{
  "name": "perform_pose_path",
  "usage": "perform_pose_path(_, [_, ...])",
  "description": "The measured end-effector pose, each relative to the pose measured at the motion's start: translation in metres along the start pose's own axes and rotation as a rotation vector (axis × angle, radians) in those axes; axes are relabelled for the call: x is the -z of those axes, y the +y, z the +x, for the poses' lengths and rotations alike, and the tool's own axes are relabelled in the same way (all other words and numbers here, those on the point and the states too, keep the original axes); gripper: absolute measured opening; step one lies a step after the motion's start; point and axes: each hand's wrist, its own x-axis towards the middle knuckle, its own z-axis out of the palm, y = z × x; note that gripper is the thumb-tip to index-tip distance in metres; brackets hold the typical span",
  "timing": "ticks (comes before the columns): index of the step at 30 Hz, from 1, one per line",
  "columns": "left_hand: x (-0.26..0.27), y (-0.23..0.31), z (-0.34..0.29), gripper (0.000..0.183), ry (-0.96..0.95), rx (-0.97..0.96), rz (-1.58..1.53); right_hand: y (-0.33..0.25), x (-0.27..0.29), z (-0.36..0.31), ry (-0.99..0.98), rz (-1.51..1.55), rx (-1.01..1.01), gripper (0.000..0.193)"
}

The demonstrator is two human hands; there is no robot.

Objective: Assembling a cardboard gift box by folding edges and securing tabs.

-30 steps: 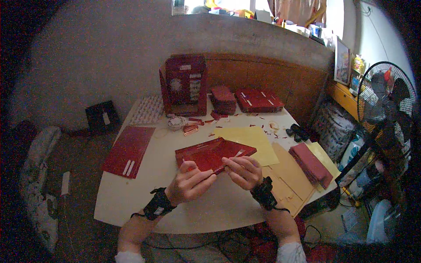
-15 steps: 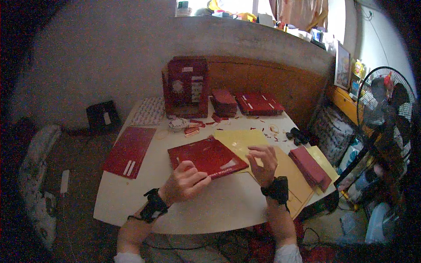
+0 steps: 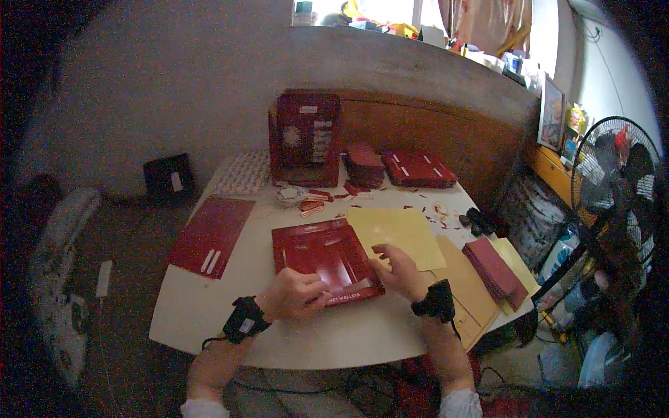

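Observation:
A glossy dark-red cardboard display box (image 3: pixel 334 254), folded into a shallow shape with raised edges, lies in front of me on the white table (image 3: pixel 279 348). My left hand (image 3: pixel 296 294) is closed at its front left corner, fingers curled and pinching near the front edge; the fingertips are partly hidden. At the box's right side is my right hand (image 3: pixel 401 272), its bent fingers apart and the fingertips at the edge. Under and beside that hand lies a yellow sheet (image 3: pixel 394 230).
Left lies a flat red panel (image 3: pixel 212 237). At the back stand an upright red display box (image 3: pixel 306 136), a stack of dark-red pieces (image 3: pixel 364 166) and flat red boxes (image 3: pixel 418 169). Red scraps (image 3: pixel 313 204) lie between. Right are tan cardboard (image 3: pixel 463 299), dark-red strips (image 3: pixel 493 272) and a fan (image 3: pixel 613 167).
The red box has turned to face me more squarely, its raised edges now showing. My right hand has moved left and down onto its right side; my left hand keeps to the front edge.

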Motion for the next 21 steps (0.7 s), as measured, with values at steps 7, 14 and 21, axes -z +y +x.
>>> perform_pose_path(7, [-0.018,-0.017,-0.009,0.014,0.079,0.099,0.289,0.013,-0.021,0.001,-0.044,-0.071,0.228,0.034])
perform_pose_path(14, [-0.029,-0.038,-0.03,0.039,-0.044,0.867,0.644,-0.01,-0.021,-0.001,-0.187,0.31,-0.26,0.045])
perform_pose_path(21, [-0.025,-0.046,-0.027,0.049,-0.007,0.922,0.535,-0.002,-0.024,-0.006,-0.274,0.852,-0.435,0.044])
